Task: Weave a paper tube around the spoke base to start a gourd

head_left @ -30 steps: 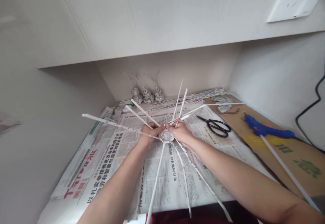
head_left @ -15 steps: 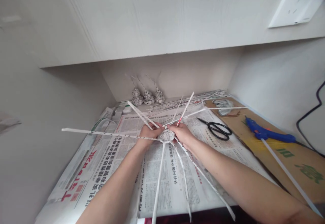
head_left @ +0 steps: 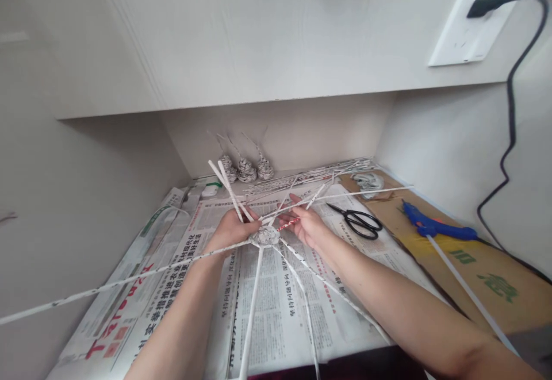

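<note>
A small round woven piece of rolled newspaper (head_left: pixel 265 235) hangs above the newspaper, with several long paper rods fanning out from it. My left hand (head_left: pixel 235 231) is closed on its left edge, thumb on top, beside two upright rods (head_left: pixel 230 187). On the far right side, my right hand (head_left: pixel 305 223) has its fingers loosely spread. A rod with red print (head_left: pixel 288 225) runs from the weave to these fingers, and I see no firm grip on it. Other rods, such as a white one (head_left: pixel 252 311), stretch toward me.
Three small coiled paper gourd shapes (head_left: pixel 247 171) stand at the back, near a bundle of paper rods (head_left: pixel 310 177). Black scissors (head_left: pixel 360 222) lie to the right. A blue glue gun (head_left: pixel 435 226) rests on cardboard (head_left: pixel 470 288); a black cord (head_left: pixel 511 121) hangs along the wall.
My right fingers have come off the weave's edge and spread apart. The red-printed rod has swung down to the right. The left rod now points lower, toward me. The view has shifted slightly.
</note>
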### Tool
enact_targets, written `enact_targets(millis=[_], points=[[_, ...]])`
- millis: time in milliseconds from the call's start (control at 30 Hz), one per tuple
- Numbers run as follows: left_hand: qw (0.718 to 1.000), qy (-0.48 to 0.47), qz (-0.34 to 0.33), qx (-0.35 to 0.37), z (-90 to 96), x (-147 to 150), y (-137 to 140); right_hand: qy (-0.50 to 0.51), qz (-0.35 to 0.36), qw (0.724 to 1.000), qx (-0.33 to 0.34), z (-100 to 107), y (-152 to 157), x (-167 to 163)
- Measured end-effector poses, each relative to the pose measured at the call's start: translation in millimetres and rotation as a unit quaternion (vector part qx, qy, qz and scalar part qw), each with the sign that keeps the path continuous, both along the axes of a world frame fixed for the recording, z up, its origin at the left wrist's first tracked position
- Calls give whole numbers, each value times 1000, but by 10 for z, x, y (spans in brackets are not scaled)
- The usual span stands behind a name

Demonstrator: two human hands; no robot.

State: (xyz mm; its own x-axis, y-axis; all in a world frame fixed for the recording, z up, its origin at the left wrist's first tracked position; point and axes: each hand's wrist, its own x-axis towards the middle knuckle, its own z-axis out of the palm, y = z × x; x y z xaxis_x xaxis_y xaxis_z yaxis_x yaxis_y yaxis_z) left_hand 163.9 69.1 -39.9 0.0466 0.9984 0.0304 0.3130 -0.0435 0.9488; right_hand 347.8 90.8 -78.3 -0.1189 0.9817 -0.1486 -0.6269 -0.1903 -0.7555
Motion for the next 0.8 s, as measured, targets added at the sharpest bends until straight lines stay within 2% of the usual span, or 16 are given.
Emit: enact_targets(millis=[100,233,367,467,533,667,733,800], points=[[1000,-16,-4,-4,-6,-1,3,36,-19,998,46,145,71,134],[1000,-18,0,2,-90,-18,60,48,-58,993,87,457,239,413],[1000,-14,27,5,-146,-13,102,-62,-137,987,57,799,560,747],[999,-27,35,1,-162,17,103,-169,-206,962,60,911,800,935],[999,-33,33,-3,-171,41,100,-222,-190,956,14,840,887,979],[998,-31,58,-15,-193,54,113,-266,-95,957,-73,455,814,852],[997,-21,66,-15,-196,41,123,-270,-42,959,-76,286,695,730],[998,-15,57,-17,-187,21,126,-266,21,962,-65,201,567,605]])
